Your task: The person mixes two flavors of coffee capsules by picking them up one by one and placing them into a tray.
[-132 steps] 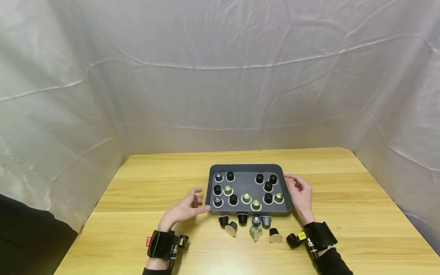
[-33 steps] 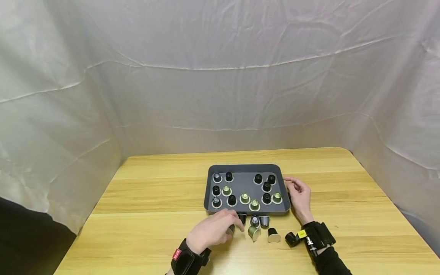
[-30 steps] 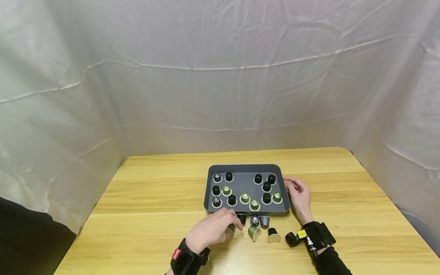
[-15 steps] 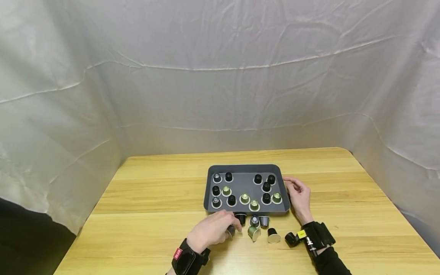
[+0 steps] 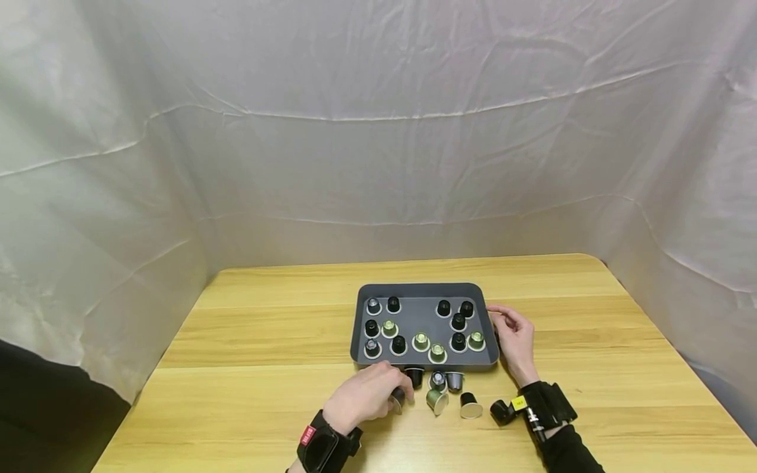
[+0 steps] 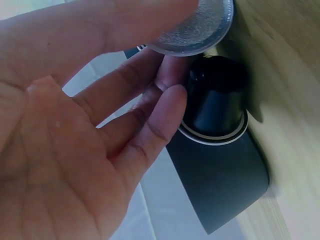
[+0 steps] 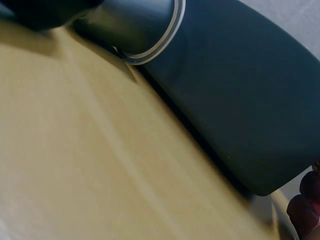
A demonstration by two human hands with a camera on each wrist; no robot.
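My left hand point(image 5: 369, 394) pinches a dark coffee capsule point(image 5: 398, 396) in front of the tray. In the left wrist view the thumb lies over the silvery lid of this capsule point(image 6: 215, 27). Close by the other fingertips, a black capsule point(image 6: 215, 107) lies on its side, rim towards the tray. At the right end of the dark grey tray point(image 5: 421, 315), my right hand point(image 5: 514, 338) rests with loosely bent fingers touching its side. Only a few fingertips point(image 7: 304, 207) show in the right wrist view, by the tray corner. Black, grey and green capsules stand lid-down in the tray.
Along the tray's front lie a black capsule point(image 5: 415, 377), a silver-topped one point(image 5: 438, 380) and a grey one point(image 5: 455, 382). Nearer me are a green capsule point(image 5: 436, 401) and a black one point(image 5: 470, 404). The wooden table point(image 5: 260, 328) extends around the tray.
My left hand, earlier spread at the tray's left corner, has moved right and towards me onto a capsule. Over the last second it barely shifts. The right hand stays at the tray.
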